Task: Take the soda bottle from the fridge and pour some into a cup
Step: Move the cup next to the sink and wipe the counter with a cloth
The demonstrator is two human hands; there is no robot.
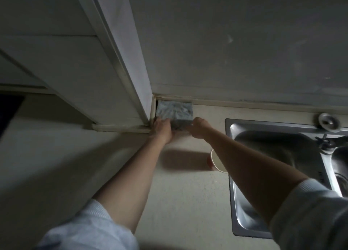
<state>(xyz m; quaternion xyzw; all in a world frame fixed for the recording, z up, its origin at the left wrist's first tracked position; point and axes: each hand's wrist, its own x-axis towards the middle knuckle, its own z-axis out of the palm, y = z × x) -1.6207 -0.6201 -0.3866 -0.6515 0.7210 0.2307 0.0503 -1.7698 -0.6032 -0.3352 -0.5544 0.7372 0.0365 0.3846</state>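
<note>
Both hands at a grey packet (174, 113) in the tabletop's (178, 202) far corner; no soda bottle in sight.
The right hand (199, 125) curls at the packet's near right corner, seemingly pinching it; whether the left hand (162, 127) clasps or merely presses it cannot be told. The cup (216, 161) stands beside the sink's (244, 221) left rim, half hidden under the forearm. Fetching the bottle seems still undone and calls for turning to the fridge. Dim room, pale tabletop, plain wall (226, 42).

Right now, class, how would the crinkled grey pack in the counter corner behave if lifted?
The pack is probably soft and squashy: its wrapper looks crinkled. Its flat, blocky shape should not roll.
</note>
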